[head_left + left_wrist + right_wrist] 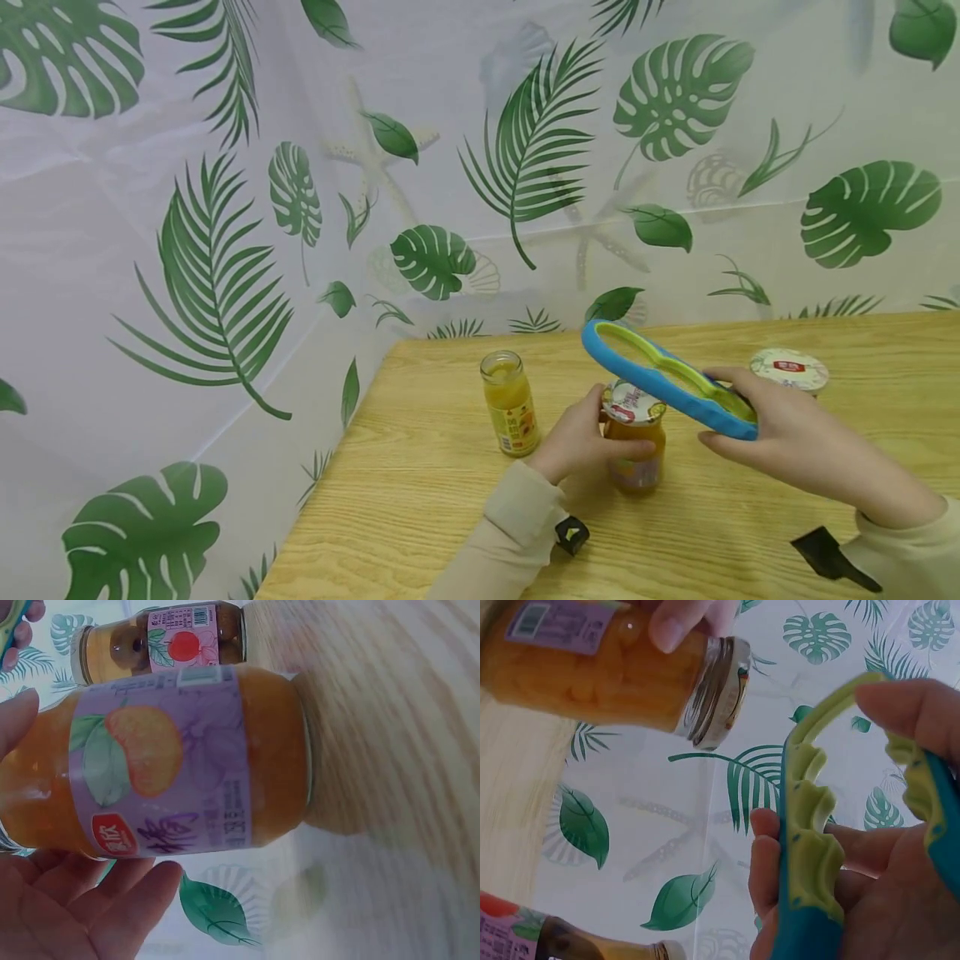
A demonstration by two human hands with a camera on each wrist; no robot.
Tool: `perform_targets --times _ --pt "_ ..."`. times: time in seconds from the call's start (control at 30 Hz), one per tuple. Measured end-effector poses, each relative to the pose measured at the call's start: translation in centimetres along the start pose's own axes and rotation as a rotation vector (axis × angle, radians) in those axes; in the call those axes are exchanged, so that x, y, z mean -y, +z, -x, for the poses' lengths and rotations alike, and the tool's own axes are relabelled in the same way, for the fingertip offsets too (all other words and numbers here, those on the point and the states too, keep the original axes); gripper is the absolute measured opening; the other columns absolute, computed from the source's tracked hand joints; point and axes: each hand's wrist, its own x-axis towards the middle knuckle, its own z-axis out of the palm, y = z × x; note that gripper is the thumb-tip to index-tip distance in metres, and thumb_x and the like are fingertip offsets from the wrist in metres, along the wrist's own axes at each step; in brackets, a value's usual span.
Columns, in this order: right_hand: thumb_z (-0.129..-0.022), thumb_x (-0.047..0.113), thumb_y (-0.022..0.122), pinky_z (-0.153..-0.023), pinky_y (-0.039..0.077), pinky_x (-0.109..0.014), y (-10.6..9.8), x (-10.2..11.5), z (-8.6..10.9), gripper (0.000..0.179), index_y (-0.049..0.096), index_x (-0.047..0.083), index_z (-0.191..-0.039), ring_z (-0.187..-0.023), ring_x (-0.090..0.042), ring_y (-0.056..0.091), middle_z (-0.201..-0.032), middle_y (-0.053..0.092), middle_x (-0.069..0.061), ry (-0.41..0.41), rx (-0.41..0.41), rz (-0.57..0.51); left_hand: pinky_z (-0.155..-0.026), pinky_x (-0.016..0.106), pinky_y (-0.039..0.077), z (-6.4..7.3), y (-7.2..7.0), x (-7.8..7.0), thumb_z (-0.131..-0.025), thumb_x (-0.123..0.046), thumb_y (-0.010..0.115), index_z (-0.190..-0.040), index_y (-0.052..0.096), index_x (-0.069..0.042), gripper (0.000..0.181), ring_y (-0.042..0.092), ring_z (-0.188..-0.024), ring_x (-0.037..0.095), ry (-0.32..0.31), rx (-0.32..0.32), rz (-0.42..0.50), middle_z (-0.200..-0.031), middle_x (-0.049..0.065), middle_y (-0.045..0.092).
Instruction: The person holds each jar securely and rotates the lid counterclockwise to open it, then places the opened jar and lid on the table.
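My left hand [573, 437] grips a glass jar [636, 473] of orange fruit from its left side, with thumb and fingers round it near the top. The jar stands upright on the table under a patterned lid [632, 403], and a purple label [161, 769] shows on it. In my right hand [787, 433] is a blue jar opener [660, 385] with a yellow-green scalloped inner edge [810, 825]. It is tilted, its far loop just above and behind the lid. In the right wrist view, opener and lid are apart.
An uncapped jar of yellow contents [512, 412] stands left of my left hand. Behind my right hand is another lidded jar [787, 367], holding dark round fruit. The wood-grain table [420, 500] meets a leaf-print sheet [420, 317] at the back and left.
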Motion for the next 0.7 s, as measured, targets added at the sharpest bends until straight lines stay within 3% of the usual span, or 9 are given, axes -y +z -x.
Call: perform_targets --times 0.17,0.4,0.7 --pt "-0.071 0.030 0.074 -0.050 0.033 -0.027 0.1 -0.3 -0.2 0.071 0.040 -0.004 -0.123 -0.061 -0.013 0.041 -0.074 0.047 0.000 -0.004 -0.018 0.074 -0.086 0.025 0.038 0.1 -0.1 0.0 -0.073 -0.027 0.073 -0.122 0.043 -0.021 0.058 0.048 -0.098 0.004 0.023 0.019 -0.003 -0.106 -0.014 0.052" --pt "-0.066 0.028 0.076 -0.050 0.038 -0.028 0.3 -0.8 -0.3 0.070 0.042 -0.002 -0.121 -0.065 -0.013 0.049 -0.088 0.056 -0.008 -0.016 -0.029 0.110 -0.079 0.024 0.040 0.3 -0.1 0.2 -0.074 -0.025 0.073 -0.115 0.049 -0.024 0.048 0.048 -0.094 0.003 0.013 0.031 0.048 -0.105 -0.015 0.052" --pt "-0.064 0.035 0.076 -0.049 0.038 -0.026 0.7 -1.4 -0.4 0.074 0.043 0.001 -0.121 -0.064 -0.011 0.047 -0.092 0.053 -0.010 -0.014 0.020 0.165 -0.078 0.022 0.040 1.0 -0.6 0.2 -0.075 -0.023 0.072 -0.114 0.053 -0.023 0.044 0.046 -0.093 0.003 0.087 0.073 0.025 -0.107 -0.015 0.052"
